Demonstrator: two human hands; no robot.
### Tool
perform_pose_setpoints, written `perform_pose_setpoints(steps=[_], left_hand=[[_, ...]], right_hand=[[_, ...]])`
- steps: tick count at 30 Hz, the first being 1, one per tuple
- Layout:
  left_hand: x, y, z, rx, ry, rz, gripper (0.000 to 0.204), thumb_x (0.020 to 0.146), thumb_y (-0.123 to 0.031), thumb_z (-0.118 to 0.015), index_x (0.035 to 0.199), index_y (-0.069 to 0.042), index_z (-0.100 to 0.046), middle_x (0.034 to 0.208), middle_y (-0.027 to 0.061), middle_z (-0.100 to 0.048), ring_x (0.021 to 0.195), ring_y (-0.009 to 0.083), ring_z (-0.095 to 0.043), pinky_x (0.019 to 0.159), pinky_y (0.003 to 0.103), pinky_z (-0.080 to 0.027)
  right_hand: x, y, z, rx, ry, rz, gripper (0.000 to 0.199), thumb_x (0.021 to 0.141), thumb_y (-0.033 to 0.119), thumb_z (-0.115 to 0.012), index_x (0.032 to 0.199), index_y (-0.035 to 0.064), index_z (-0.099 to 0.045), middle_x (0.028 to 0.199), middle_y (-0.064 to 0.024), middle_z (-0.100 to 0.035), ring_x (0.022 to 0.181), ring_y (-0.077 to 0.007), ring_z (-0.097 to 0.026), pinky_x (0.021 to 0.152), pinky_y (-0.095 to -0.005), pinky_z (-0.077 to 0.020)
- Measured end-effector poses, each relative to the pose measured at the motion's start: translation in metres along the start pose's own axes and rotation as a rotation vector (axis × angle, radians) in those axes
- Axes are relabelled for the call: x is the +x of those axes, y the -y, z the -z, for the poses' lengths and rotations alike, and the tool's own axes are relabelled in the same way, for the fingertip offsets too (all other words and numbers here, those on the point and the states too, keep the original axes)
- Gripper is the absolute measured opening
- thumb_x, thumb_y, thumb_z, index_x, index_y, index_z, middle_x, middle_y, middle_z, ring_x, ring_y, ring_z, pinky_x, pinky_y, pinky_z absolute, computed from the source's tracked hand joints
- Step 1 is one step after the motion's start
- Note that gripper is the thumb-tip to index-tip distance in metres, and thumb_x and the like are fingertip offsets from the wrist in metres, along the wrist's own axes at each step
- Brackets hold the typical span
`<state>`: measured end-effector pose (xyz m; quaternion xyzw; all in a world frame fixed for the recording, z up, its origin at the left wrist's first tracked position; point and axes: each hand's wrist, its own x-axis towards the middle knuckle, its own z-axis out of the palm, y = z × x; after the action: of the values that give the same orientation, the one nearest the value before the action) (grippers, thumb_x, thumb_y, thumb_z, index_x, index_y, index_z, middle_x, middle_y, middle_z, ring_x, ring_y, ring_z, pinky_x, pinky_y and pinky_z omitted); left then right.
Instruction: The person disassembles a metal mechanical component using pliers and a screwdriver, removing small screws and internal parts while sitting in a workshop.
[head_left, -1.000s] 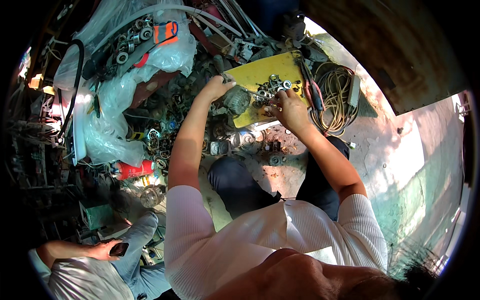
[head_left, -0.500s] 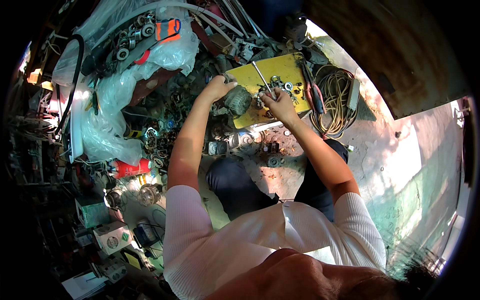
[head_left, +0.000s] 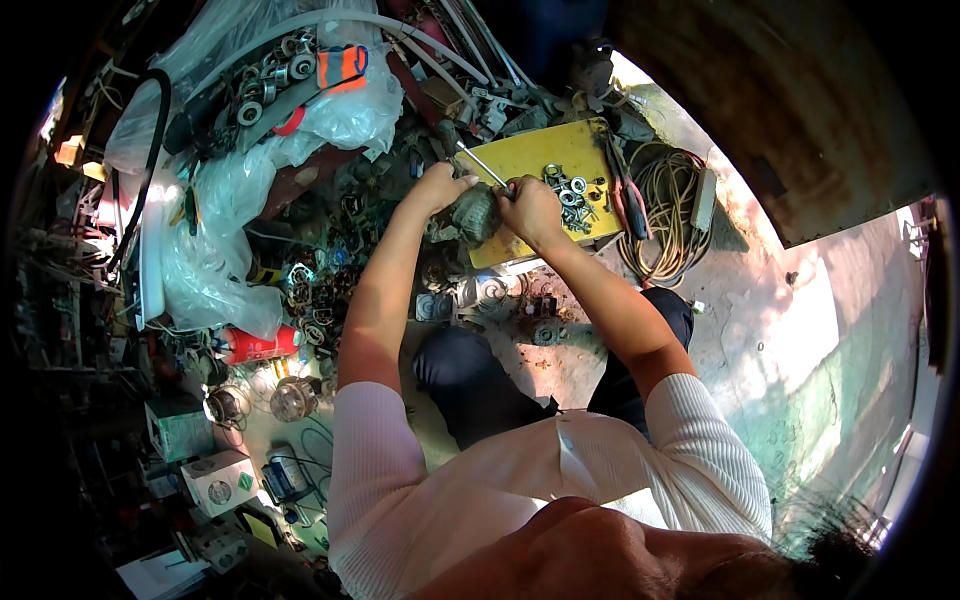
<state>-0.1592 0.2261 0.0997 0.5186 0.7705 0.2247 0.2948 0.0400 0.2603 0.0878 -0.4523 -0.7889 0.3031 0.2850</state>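
Observation:
A rounded, finned grey metal motor housing (head_left: pixel 477 213) rests at the left part of a yellow board (head_left: pixel 520 155). My left hand (head_left: pixel 441 189) grips its far left side, thumb on top and fingers partly hidden. In my closed right hand (head_left: pixel 533 211) is a slim metal rod tool (head_left: pixel 483 165), pointing up and left across the housing's far side; the end inside my fist is hidden. Right of that hand lie several ring bearings (head_left: pixel 577 186) and small screws (head_left: pixel 578 218) on the board.
Red-handled pliers (head_left: pixel 632 208) and a coiled cable (head_left: pixel 668 225) lie right of the board. Loose metal parts (head_left: pixel 490 292) sit between the board and my knees. Plastic sheeting (head_left: pixel 220 240), a red cylinder (head_left: pixel 258 345) and heaped parts fill the left. A rusty panel (head_left: pixel 800 110) overhangs the far right.
My right hand has moved left toward the housing, and the rod tool has swung to lean further left. My left hand stays on the housing.

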Motion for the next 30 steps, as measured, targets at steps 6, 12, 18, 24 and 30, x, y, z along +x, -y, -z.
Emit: perform_pose_setpoints(steps=[6,12,18,24,30], left_hand=[[0.0,0.0,-0.002,-0.026,0.0,-0.032,0.033,0.086,-0.024,-0.072,0.111,-0.002,-0.066,0.106,0.0188,-0.069,0.102,0.0304,-0.064,0.089,0.037,-0.048],[0.005,0.013,-0.001,-0.106,0.018,-0.106,0.028,0.088,-0.023,-0.071,0.107,-0.003,-0.066,0.101,0.0125,-0.069,0.093,0.0217,-0.065,0.084,0.035,-0.049],[0.002,0.011,0.002,-0.48,0.065,0.218,0.018,0.095,-0.025,-0.063,0.106,-0.01,-0.062,0.092,-0.0039,-0.059,0.084,0.0067,-0.054,0.072,0.023,-0.049],[-0.003,0.013,0.006,-0.464,0.062,0.202,0.025,0.096,-0.025,-0.062,0.114,-0.007,-0.062,0.11,0.0062,-0.062,0.098,0.0155,-0.061,0.081,0.028,-0.052],[-0.005,-0.01,0.021,-0.493,0.14,0.227,0.027,0.098,-0.024,-0.058,0.117,-0.005,-0.061,0.116,0.0084,-0.061,0.105,0.0188,-0.061,0.089,0.032,-0.054]], right_hand=[[0.003,0.005,0.006,0.0,0.068,-0.095,0.026,0.079,0.033,-0.072,0.083,0.0069,-0.072,0.084,-0.0164,-0.069,0.08,-0.0346,-0.068,0.073,-0.043,-0.0537],[0.014,-0.006,-0.002,0.192,0.175,-0.259,0.03,0.075,0.035,-0.076,0.084,0.0067,-0.072,0.083,-0.0177,-0.07,0.082,-0.034,-0.069,0.075,-0.0429,-0.0538],[0.01,-0.016,-0.001,0.241,0.144,-0.183,0.03,0.08,0.035,-0.074,0.082,0.0054,-0.072,0.069,-0.0143,-0.068,0.067,-0.031,-0.067,0.066,-0.0389,-0.0523],[0.003,-0.002,0.005,0.068,0.065,-0.055,0.028,0.078,0.035,-0.074,0.083,0.0071,-0.072,0.073,-0.0165,-0.068,0.071,-0.0325,-0.067,0.069,-0.0411,-0.0527],[0.014,-0.021,-0.008,0.327,0.172,-0.192,0.026,0.083,0.027,-0.074,0.081,0.002,-0.071,0.058,-0.0111,-0.065,0.05,-0.0196,-0.064,0.052,-0.0327,-0.0499]])
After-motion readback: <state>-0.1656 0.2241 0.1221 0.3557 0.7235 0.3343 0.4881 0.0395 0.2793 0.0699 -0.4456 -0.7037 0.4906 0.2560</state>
